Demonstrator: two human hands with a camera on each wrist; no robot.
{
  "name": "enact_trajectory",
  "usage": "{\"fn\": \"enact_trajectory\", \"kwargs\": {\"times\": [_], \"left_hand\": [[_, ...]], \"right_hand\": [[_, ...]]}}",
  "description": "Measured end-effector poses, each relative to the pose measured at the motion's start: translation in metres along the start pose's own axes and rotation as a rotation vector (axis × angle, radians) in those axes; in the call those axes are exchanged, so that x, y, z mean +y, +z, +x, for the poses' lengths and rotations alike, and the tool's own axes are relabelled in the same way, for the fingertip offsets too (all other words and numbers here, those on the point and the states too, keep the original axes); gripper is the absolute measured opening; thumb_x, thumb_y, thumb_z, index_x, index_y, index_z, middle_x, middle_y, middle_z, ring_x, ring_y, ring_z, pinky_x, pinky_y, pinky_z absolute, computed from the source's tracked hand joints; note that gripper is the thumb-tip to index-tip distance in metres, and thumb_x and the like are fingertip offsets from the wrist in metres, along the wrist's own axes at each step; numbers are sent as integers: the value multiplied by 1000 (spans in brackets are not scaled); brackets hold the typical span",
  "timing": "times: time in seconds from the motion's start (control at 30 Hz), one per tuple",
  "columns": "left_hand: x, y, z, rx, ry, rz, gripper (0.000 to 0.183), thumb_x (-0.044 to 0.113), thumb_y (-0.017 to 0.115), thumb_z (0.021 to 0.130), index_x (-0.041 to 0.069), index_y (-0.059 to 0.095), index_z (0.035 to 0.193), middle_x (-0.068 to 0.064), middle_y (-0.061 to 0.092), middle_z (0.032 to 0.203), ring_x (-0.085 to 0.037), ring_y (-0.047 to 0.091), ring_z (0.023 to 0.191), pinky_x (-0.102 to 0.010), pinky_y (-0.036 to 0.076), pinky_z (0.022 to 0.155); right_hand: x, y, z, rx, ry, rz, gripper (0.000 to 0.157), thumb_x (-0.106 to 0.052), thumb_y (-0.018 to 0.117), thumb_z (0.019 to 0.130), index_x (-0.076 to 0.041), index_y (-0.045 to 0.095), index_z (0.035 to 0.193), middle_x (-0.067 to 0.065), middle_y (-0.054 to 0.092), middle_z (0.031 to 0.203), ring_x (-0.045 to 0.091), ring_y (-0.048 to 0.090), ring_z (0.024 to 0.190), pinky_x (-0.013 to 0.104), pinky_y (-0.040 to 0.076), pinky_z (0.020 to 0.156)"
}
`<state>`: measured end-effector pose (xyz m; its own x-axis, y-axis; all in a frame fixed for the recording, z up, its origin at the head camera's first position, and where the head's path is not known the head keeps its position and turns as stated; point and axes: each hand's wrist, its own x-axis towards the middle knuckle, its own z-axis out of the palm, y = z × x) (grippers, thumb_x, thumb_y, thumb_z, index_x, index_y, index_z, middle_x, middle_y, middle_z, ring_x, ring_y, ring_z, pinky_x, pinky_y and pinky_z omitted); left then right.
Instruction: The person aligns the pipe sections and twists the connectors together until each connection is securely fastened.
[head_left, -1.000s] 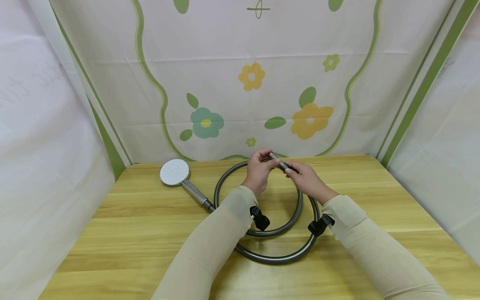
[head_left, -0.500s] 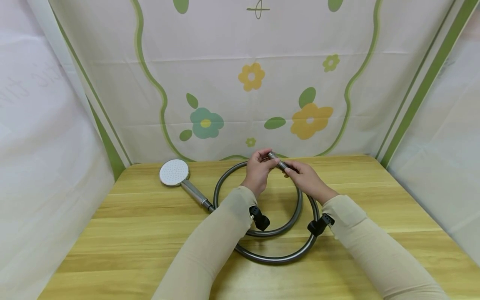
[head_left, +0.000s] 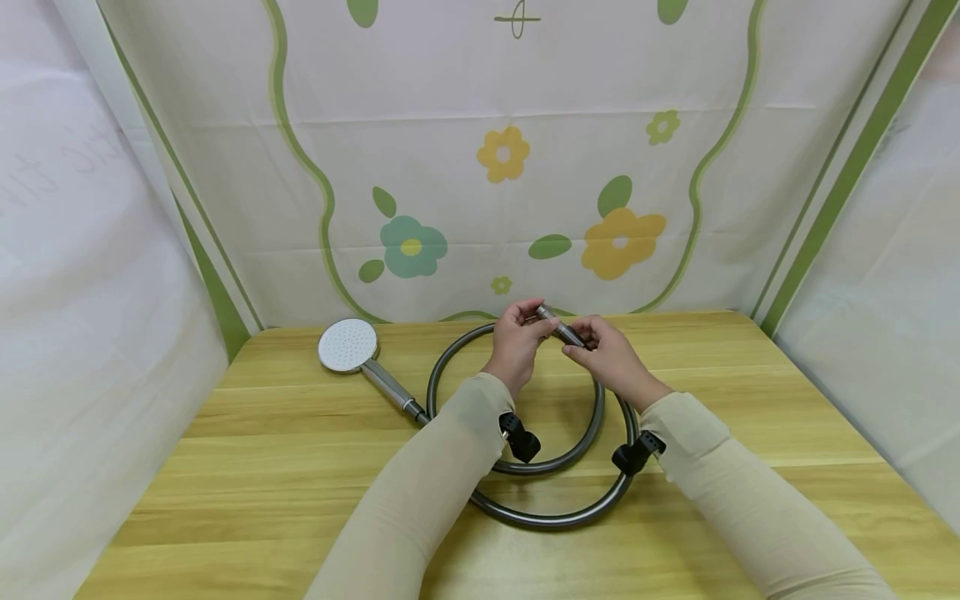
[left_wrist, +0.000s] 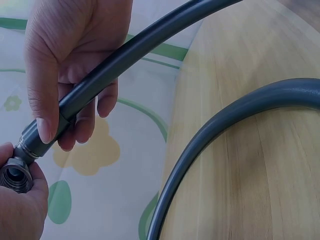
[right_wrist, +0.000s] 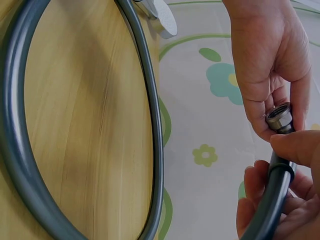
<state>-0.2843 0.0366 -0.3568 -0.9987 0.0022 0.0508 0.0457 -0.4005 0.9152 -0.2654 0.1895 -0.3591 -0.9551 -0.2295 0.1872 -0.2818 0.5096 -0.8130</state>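
Note:
A dark grey shower hose (head_left: 551, 522) lies looped on the table, one end raised in both hands. At that end, my left hand (head_left: 516, 346) pinches the ridged metal nut (right_wrist: 280, 117) between thumb and fingers. The nut's open mouth, threaded inside, faces the camera in the left wrist view. Just behind it, my right hand (head_left: 611, 358) holds the hose end by its smooth sleeve (left_wrist: 37, 140), thumb on one side and fingers behind. Joined to the hose's other end, a round shower head (head_left: 348, 345) lies at the left, its white spray face up.
The wooden table (head_left: 247, 492) ends at a white cloth backdrop (head_left: 450, 83) printed with flowers, close behind the hands. Cloth walls rise on both sides. Black wrist straps (head_left: 522, 440) sit over the sleeves, and the hose loops lie beneath the forearms.
The right thumb has shifted down and toward the person, and the right fingers have spread a little around the hose end. The left hand and the shower head have stayed in place.

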Motion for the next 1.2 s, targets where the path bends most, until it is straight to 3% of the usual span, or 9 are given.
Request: {"fn": "enact_trajectory", "kwargs": {"times": [0.4,1.2], "left_hand": [[-1,-1,1,1,-4,8,37,-8,66,86,3,58,121,-24,54,130,-17,59,98,-30,51,83],[-1,-2,0,-1,-12,14,38,-7,67,86,4,58,121,-17,59,123,-18,59,99,-31,51,86]], "right_hand": [[-3,2,-1,44,15,-31,35,-12,64,93,0,55,124,17,61,113,31,57,105,43,48,83],[-5,4,-4,55,5,-35,33,-14,60,97,1,55,126,17,62,116,31,57,104,44,48,84]]}}
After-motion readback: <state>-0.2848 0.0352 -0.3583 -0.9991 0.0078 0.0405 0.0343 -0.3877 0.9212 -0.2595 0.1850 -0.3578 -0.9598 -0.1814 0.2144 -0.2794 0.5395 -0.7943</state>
